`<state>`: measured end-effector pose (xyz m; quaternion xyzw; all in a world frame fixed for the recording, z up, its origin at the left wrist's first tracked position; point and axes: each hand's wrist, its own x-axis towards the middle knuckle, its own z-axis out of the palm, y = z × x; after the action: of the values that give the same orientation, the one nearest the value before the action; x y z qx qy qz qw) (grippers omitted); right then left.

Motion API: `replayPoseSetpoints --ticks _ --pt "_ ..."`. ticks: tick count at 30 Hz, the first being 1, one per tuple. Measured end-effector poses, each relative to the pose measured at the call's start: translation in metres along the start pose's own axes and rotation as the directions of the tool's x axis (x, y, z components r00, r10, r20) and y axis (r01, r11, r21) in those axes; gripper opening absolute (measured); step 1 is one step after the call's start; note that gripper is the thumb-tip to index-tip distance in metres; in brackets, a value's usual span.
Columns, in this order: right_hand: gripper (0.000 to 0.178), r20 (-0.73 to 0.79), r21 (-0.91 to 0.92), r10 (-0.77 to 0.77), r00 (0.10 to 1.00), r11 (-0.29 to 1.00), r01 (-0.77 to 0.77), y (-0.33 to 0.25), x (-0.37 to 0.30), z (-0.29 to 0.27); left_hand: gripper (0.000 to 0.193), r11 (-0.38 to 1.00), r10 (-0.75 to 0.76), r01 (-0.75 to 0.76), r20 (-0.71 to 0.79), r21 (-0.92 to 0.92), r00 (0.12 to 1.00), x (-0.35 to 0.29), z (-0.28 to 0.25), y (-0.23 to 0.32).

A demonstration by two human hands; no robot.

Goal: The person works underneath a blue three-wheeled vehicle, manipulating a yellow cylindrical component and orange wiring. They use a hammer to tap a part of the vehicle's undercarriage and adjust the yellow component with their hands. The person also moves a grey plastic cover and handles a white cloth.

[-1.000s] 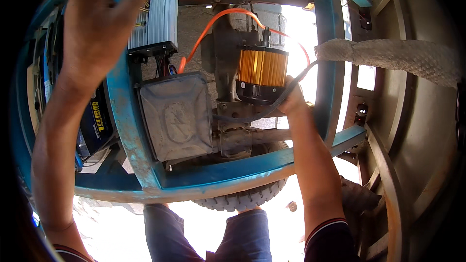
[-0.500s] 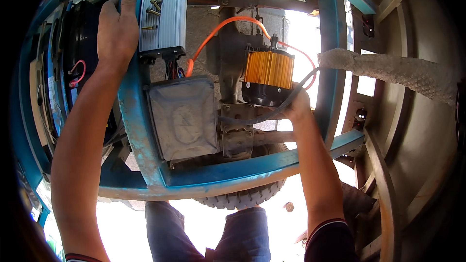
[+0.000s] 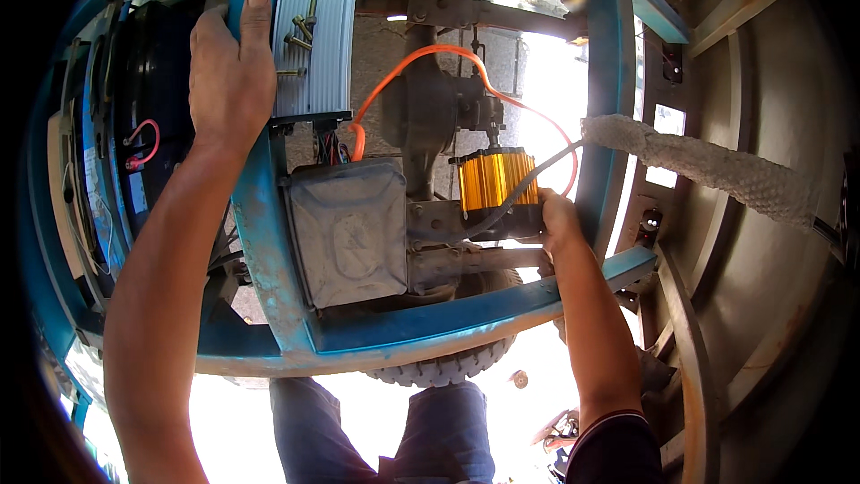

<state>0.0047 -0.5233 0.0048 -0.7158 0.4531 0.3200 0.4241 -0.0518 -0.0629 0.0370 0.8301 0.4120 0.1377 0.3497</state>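
Our left hand (image 3: pixel 231 81): fingers wrapped round a rail (image 3: pixel 270 260). Our right hand (image 3: pixel 560 218) supports the motor (image 3: pixel 482 181), mid-frame; finger closure hidden, can't tell. Bolts (image 3: pixel 302 30) loose on the controller (image 3: pixel 337 54), unfitted.

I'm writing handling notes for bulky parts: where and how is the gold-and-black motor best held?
Probably low on the motor, cupping its black end from the right, where the right hand is. Its drum shape suits a wrapped palm; the shaft projects from the opposite end, and the dark cable crosses the front, so both seem best avoided.
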Motion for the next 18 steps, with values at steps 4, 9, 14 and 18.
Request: replayPoseSetpoints --ticks 4,9,14,18 --pt "0.036 -0.026 -0.004 0.034 0.999 0.999 -0.035 -0.005 -0.01 0.008 0.088 1.0 -0.008 0.008 0.009 0.007 1.0 -0.002 -0.002 0.008" --pt "0.038 0.04 0.15 -0.079 0.996 0.986 0.072 -0.002 -0.009 0.013 0.093 0.999 0.042 -0.043 0.024 0.023 0.999 -0.001 0.0 0.001" --pt "0.036 -0.054 0.221 -0.108 0.993 0.968 0.118 0.0 -0.008 0.021 0.094 0.998 0.056 -0.056 -0.01 0.021 0.998 -0.002 0.001 -0.001" --pt "0.028 -0.095 0.28 -0.18 0.979 0.939 0.2 0.006 0.0 0.027 0.093 0.997 0.066 -0.066 -0.007 0.034 0.998 -0.002 0.0 -0.001"
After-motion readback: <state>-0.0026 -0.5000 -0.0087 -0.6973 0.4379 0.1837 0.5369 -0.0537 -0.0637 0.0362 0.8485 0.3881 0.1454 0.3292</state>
